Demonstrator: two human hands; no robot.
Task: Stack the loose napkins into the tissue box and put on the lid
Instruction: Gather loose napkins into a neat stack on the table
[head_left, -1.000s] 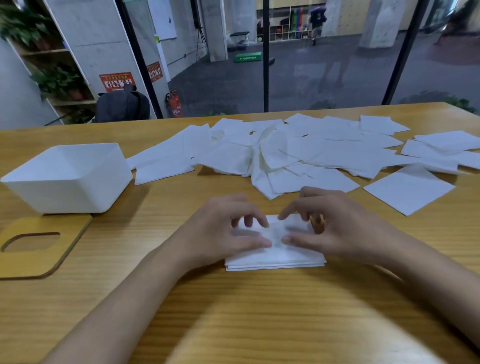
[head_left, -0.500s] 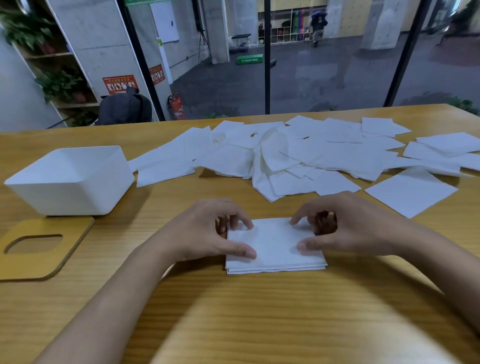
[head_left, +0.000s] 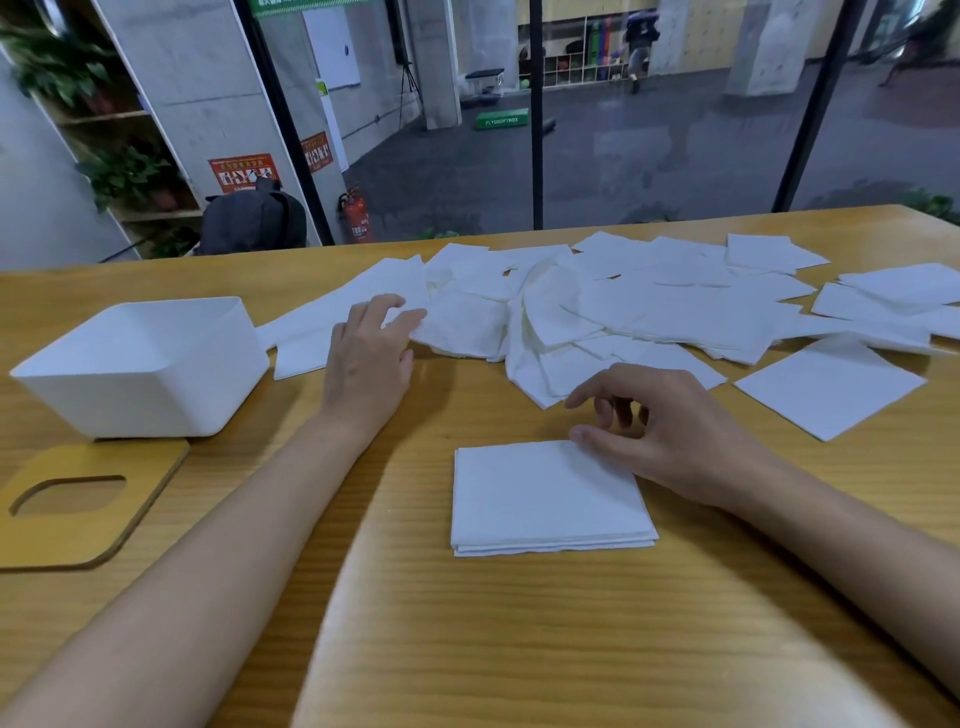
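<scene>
On the wooden table, the left hand, fingers straight, touches loose napkins at eleven o'clock from the napkin stack; the right hand, loosely curled, holds nothing.

A shared commercial building, not a home: beyond the wooden table, glazing at twelve o'clock shows concrete pillars and cubby shelves, a fire extinguisher at eleven, and potted plants at ten.

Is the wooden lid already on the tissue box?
No, the wooden lid lies flat on the table beside the open tissue box.
</scene>
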